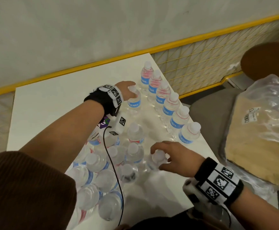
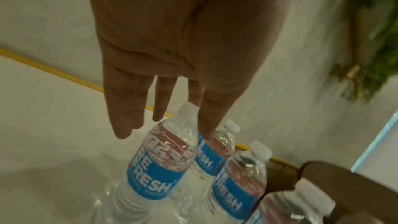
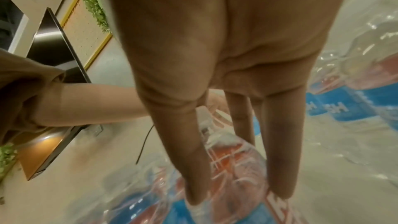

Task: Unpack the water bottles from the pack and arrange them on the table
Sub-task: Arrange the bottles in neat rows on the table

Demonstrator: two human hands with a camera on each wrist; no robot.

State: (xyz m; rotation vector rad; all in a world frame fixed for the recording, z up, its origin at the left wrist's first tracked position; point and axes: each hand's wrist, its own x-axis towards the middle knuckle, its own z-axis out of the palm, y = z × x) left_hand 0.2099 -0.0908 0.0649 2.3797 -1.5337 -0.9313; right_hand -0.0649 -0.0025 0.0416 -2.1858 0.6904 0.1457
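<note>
Right hand (image 1: 173,156) is curled over an upright clear plastic water bottle (image 1: 157,159) directly beneath it; left hand (image 1: 127,90), fingers extended, touches the far blue-labelled bottle (image 1: 134,101).

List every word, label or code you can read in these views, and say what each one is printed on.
"REFRESH": blue label of the water bottle under the left hand; repeated on the bottle beside it.
"ESH": partly hidden labels of the row of bottles in the head view.
Small line under "REFRESH": too blurred to read.
Black-and-white square codes on both wristbands: patterns, no text.
Sticker on the wrapped box: too small to read.
</note>
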